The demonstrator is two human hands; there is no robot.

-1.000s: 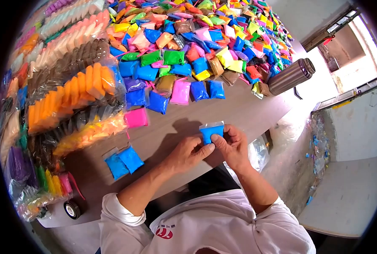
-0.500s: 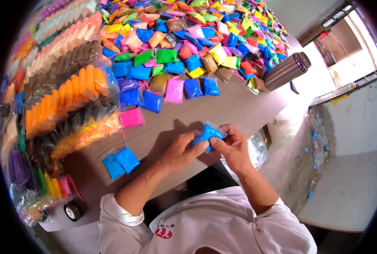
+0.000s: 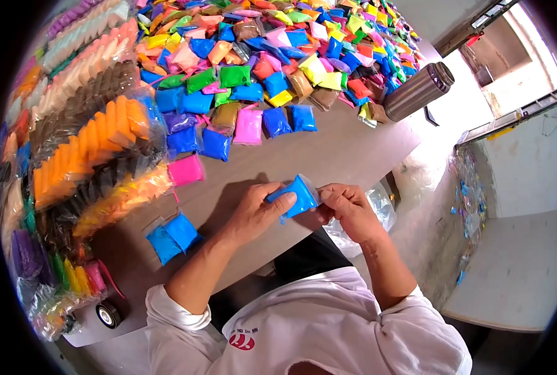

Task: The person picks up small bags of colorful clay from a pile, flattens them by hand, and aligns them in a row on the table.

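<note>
My left hand (image 3: 257,211) grips a small blue packet (image 3: 298,199), thumb on top and fingers beneath. The packet is a clear plastic bag with soft blue stuff inside. At its right end, my right hand (image 3: 351,211) pinches with thumb and forefinger at the clear plastic edge. Two more blue packets (image 3: 182,232) lie partly overlapping on the table, left of my left forearm. A pink packet (image 3: 186,170) lies farther back, beside the stacked bags.
A big heap of colourful packets (image 3: 278,62) covers the back of the table (image 3: 353,147). Bagged rows of orange packs (image 3: 97,144) line the left side. A metal flask (image 3: 419,92) stands at the right edge, and a tape roll (image 3: 108,314) sits front left.
My right hand has shifted from the packet's body to its right edge. The blue packet has turned and moved slightly left with my left hand. The view has shifted a little.
</note>
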